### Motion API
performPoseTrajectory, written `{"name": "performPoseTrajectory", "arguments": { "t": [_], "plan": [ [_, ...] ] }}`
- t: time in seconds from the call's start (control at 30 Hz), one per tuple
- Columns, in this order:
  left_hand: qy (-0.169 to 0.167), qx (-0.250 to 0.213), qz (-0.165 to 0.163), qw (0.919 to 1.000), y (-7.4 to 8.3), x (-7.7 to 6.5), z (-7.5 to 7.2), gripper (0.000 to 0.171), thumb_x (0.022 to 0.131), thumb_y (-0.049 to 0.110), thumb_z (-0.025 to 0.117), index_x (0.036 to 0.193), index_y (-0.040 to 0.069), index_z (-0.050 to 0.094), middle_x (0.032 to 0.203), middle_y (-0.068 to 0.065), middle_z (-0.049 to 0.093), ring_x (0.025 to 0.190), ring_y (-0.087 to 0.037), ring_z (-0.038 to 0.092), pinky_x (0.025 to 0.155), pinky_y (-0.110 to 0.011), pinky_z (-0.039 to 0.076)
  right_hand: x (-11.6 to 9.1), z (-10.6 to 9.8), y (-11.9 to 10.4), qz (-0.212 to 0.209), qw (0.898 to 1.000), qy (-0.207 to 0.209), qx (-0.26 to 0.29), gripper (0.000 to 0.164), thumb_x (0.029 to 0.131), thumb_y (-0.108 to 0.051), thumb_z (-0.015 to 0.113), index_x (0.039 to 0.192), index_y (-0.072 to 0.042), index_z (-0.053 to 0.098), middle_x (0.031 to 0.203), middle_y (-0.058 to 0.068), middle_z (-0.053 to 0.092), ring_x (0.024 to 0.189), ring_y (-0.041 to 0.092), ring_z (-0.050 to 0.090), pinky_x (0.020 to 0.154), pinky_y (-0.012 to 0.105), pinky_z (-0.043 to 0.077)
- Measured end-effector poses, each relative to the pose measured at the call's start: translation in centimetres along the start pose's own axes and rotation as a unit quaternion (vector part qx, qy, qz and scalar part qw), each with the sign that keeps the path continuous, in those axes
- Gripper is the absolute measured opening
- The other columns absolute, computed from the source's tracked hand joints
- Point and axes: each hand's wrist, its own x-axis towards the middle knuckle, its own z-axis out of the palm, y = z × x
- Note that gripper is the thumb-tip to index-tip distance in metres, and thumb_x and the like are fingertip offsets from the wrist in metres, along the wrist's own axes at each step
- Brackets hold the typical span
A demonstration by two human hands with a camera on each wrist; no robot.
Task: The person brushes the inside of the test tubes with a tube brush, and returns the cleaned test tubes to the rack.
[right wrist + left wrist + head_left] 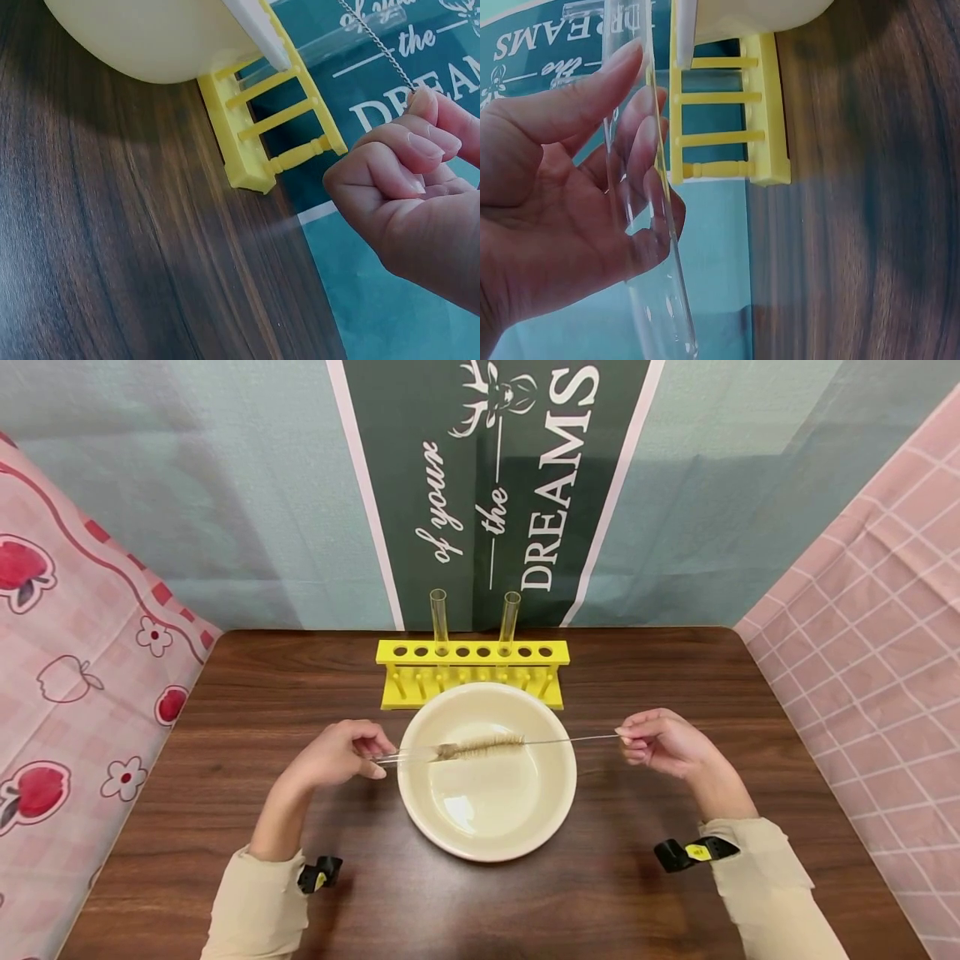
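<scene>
left hand [347, 752] gripped tube [658, 311], right hand [666, 743] pinched brush wire [573, 740]; bristles [487, 744] lay mostly outside, brushing judged unfinished, two other tubes [509, 618] stood in rack [473, 660].

This looks like a small booth screened by hung cloths, set round a wood-grain worktop [600, 906]. A blue-green cloth [225, 485] with a dark lettered panel [472, 552] hangs behind, an apple-print cloth [90, 718] at left and a pink checked cloth [885, 610] at right, homely patterns all. The yellow rack [473, 645], its two test tubes [509, 620] and the bristle brush [491, 742] suggest lab work. What room lies beyond cannot be told.
</scene>
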Motion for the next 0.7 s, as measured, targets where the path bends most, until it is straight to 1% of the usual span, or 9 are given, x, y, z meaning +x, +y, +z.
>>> {"name": "performPoseTrajectory", "arguments": {
  "t": [0.1, 0.17, 0.23, 0.37, 0.5, 0.7],
  "plan": [
    [0.006, 0.003, -0.007, 1.0, -0.2, -0.3, -0.4, 0.02, 0.067, -0.002, 0.076, 0.084, 0.002, 0.066, 0.078, -0.006, 0.059, 0.073, -0.018, 0.051, 0.066, -0.031, 0.044, -0.3, -0.4, 0.0, -0.003, 1.0, -0.011, 0.009, 0.045, 0.091, 0.014, 0.022, 0.077, 0.001, 0.062, 0.061, 0.005, 0.028, 0.056, 0.018, 0.022, 0.056, 0.031, 0.017],
    [0.019, 0.01, -0.007, 0.9997, -0.5, -0.6, -0.7, 0.02, 0.067, -0.003, 0.075, 0.084, 0.002, 0.066, 0.079, -0.007, 0.059, 0.074, -0.019, 0.052, 0.066, -0.031, 0.044, -0.6, -0.7, -0.1, -0.009, 1.0, -0.021, 0.018, 0.045, 0.091, 0.014, 0.021, 0.079, 0.002, 0.063, 0.061, 0.006, 0.029, 0.056, 0.018, 0.022, 0.056, 0.031, 0.017],
    [0.038, 0.014, -0.008, 0.9991, -0.8, -1.0, -1.1, 0.021, 0.067, -0.003, 0.075, 0.085, 0.002, 0.066, 0.08, -0.008, 0.06, 0.075, -0.02, 0.053, 0.067, -0.031, 0.044, -1.0, -1.0, -0.1, -0.014, 0.999, -0.03, 0.023, 0.045, 0.091, 0.014, 0.02, 0.081, 0.003, 0.063, 0.061, 0.006, 0.03, 0.056, 0.018, 0.023, 0.056, 0.031, 0.017],
    [0.081, 0.016, -0.021, 0.9963, -1.2, -1.4, -1.6, 0.021, 0.069, -0.002, 0.074, 0.087, 0.003, 0.066, 0.082, -0.009, 0.061, 0.077, -0.021, 0.055, 0.068, -0.033, 0.045, -1.6, -1.5, 0.0, -0.017, 0.999, -0.036, 0.024, 0.044, 0.091, 0.014, 0.02, 0.083, 0.004, 0.063, 0.062, 0.006, 0.032, 0.057, 0.018, 0.024, 0.057, 0.031, 0.017],
    [0.119, 0.021, -0.021, 0.9924, -1.2, -1.3, -1.7, 0.022, 0.072, 0.0, 0.074, 0.092, 0.003, 0.066, 0.084, -0.008, 0.062, 0.078, -0.021, 0.057, 0.07, -0.036, 0.046, -1.8, -1.7, 0.3, -0.017, 0.999, -0.04, 0.029, 0.045, 0.092, 0.014, 0.019, 0.086, 0.005, 0.063, 0.064, 0.006, 0.034, 0.058, 0.018, 0.026, 0.058, 0.03, 0.018],
    [0.173, 0.035, -0.032, 0.9838, -0.9, -0.8, -1.8, 0.024, 0.075, 0.003, 0.072, 0.098, 0.002, 0.064, 0.089, -0.013, 0.064, 0.079, -0.024, 0.059, 0.07, -0.038, 0.046, -1.9, -1.8, 0.7, -0.026, 0.998, -0.05, 0.035, 0.045, 0.092, 0.013, 0.02, 0.088, 0.005, 0.064, 0.064, 0.006, 0.035, 0.058, 0.017, 0.026, 0.058, 0.03, 0.019]
  ]
}}
